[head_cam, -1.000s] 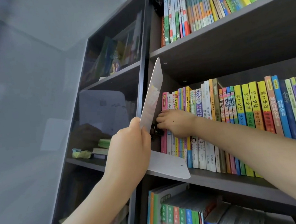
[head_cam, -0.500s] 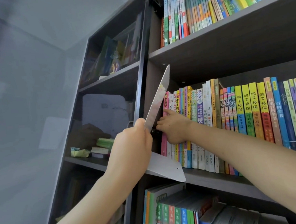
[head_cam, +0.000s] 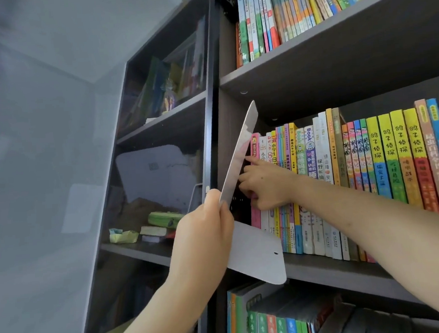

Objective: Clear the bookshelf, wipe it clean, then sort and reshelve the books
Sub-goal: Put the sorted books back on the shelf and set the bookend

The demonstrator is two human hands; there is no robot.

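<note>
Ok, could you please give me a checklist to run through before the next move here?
1. Grip of left hand on bookend: ok.
2. Tilt of bookend away from pink book: ok.
3. Touch of right hand on pink book: ok; firm hold: cannot tell.
4. Remaining books upright: ok.
5. Emptying of shelf: not ok, full.

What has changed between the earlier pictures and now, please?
The right hand has raised its index finger onto the spine of the pink book, and the upright plate of the bookend has tipped slightly rightward toward the row. The left hand still grips the bookend; the books stay shelved.
</note>
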